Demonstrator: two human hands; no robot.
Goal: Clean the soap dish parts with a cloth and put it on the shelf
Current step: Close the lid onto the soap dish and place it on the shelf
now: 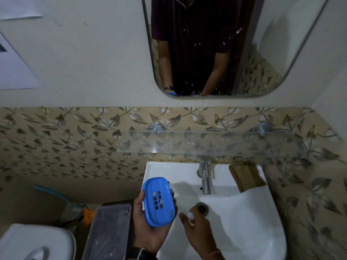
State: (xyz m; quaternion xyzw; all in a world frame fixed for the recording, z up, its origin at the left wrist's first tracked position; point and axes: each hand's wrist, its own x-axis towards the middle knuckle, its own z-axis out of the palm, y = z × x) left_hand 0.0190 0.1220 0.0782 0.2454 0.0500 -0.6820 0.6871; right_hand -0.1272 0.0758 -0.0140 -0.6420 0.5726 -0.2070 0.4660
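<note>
My left hand (148, 228) grips a blue oval soap dish (159, 201) with a grid of small drain holes, tilted over the left rim of the white sink (244, 222). My right hand (199, 228) hovers over the basin just below the drain (201, 208), fingers close together, with a small pale thing at the fingertips that I cannot identify. A folded brown cloth (247, 175) lies on the sink's right back corner, apart from both hands. The clear glass shelf (206, 145) runs along the tiled wall above the sink and is bare.
A chrome faucet (205, 177) stands at the back of the basin under the shelf. A mirror (225, 44) hangs above. Left of the sink are a grey plastic box (109, 228), a teal-handled brush (50, 194) and a white toilet tank (37, 241).
</note>
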